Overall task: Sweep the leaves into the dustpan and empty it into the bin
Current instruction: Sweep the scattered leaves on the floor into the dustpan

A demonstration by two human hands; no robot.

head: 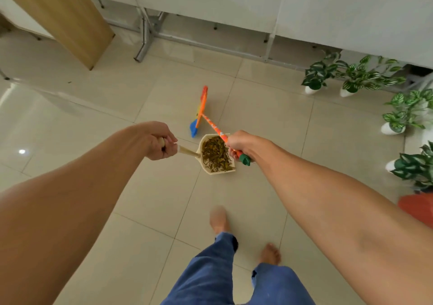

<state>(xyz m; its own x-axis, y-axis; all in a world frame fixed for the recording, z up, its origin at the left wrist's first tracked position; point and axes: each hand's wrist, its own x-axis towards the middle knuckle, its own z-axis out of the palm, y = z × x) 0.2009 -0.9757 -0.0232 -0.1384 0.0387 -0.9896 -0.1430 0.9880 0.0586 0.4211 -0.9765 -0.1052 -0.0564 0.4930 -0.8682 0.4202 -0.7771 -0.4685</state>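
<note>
The left hand (157,140) is curled round the handle of a cream dustpan (230,169) heaped with dry brown leaves (215,156), while the right hand (241,143) grasps the orange broom (203,107) near its green end, above the tiled floor (117,107).

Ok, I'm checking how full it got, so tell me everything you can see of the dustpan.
The dustpan is cream, plastic by the look, a scoop with raised walls and a long pale handle. The left hand grips the handle's end. A heap of brown-green leaves covers most of its tray. It sits between both hands above the tiled floor; the broom's orange handle crosses over its far corner.
</note>
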